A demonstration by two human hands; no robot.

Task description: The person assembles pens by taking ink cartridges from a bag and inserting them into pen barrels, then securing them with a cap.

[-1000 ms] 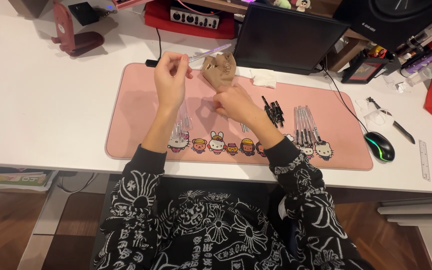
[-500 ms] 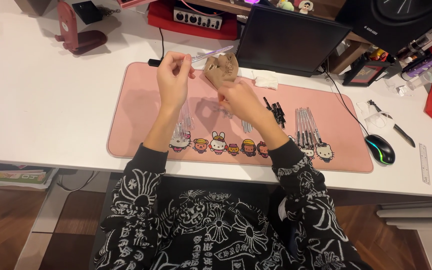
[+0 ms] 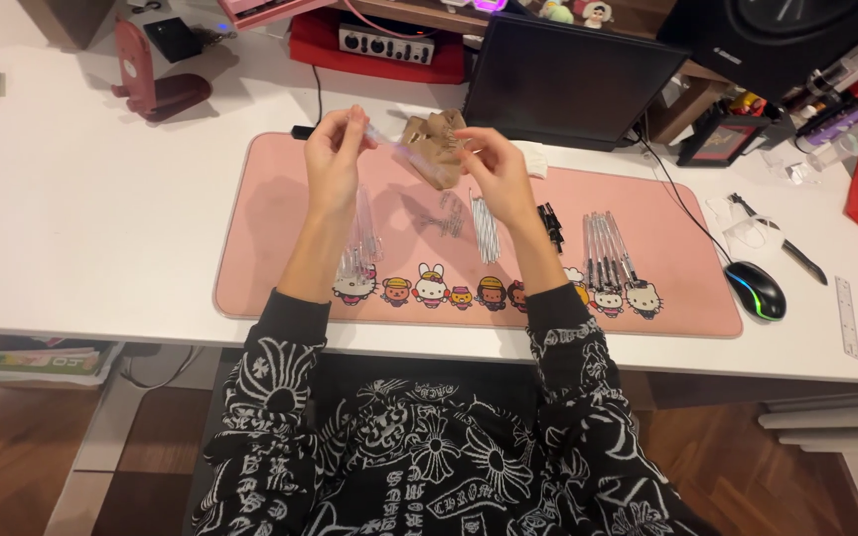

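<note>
My left hand (image 3: 335,159) is raised over the pink desk mat (image 3: 280,228) and pinches one end of a clear pen tube (image 3: 392,143). The tube points right, towards my right hand (image 3: 496,174). That hand's fingertips are pinched on a small thin part that is too small to make out, just short of the tube's free end. A crumpled brown paper bag (image 3: 435,149) lies on the mat behind both hands. Below the hands lie a bunch of clear tubes (image 3: 362,236), a row of thin refills (image 3: 486,223), small black caps (image 3: 551,224) and several pens (image 3: 603,248).
A dark screen (image 3: 573,79) stands at the back of the white desk (image 3: 81,218), with a red box (image 3: 379,45) to its left. A lit mouse (image 3: 755,290) and a ruler (image 3: 846,316) lie right of the mat. A dark red stand (image 3: 151,84) is at the back left.
My right hand has risen from the mat towards the free end of the clear tube. The tube in my left hand has tipped from pointing up-right to pointing slightly down-right.
</note>
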